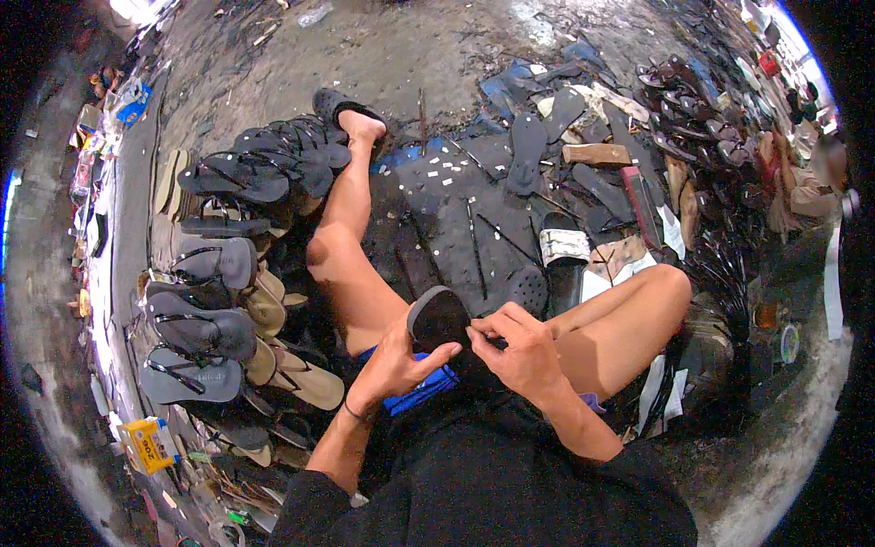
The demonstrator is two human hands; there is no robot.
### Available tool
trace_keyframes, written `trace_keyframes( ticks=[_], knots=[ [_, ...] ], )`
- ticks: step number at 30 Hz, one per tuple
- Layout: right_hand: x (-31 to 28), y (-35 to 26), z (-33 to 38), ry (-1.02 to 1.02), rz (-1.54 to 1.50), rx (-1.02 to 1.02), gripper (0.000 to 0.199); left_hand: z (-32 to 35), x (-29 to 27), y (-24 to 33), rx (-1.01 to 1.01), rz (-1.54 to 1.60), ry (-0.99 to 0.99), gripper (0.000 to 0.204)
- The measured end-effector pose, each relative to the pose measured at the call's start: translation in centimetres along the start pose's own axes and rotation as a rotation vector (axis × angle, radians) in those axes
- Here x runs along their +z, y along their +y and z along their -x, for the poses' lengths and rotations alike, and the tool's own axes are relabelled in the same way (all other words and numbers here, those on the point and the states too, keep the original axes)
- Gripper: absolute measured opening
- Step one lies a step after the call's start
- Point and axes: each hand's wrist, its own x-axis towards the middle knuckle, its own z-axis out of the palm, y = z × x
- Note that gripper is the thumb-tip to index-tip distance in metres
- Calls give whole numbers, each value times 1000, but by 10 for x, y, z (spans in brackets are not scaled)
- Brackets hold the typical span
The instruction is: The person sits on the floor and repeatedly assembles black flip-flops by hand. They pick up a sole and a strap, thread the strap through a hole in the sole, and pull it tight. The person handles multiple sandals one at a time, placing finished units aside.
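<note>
Above my lap, a dark sandal sole (439, 315) with a rounded end and a grey rim is held up. My left hand (399, 358) grips it from the left side, thumb across its lower part and fingers behind it. My right hand (518, 346) is closed in a pinch against the sole's right edge. Whatever lies between those fingertips is too small or hidden to tell. The lower end of the sole is lost against the dark clothing. A slip-on sandal with a white band (565, 244) lies beyond my right hand.
Rows of dark flip-flops (193, 375) line the left side. A loose sole (527, 153), a wooden block (595, 154) and thin black strips (476, 242) lie ahead. More sandals (688, 114) are piled far right. A yellow box (149, 445) stands lower left.
</note>
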Motion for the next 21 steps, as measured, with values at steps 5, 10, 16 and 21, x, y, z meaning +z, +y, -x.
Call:
trace_keyframes(
  ticks=[5,10,16,21],
  knots=[
    [-13,3,-5,-146,-76,54,24,-4,4,-2,-61,57,-44,57],
    [-35,6,-23,-311,-437,357,53,-18,-4,20,-50,210,43,42],
    [-62,24,-75,114,-175,237,63,-18,30,29,-83,522,421,52],
    [-65,31,-107,407,-149,-125,18,10,62,4,46,855,123,33]
  ],
)
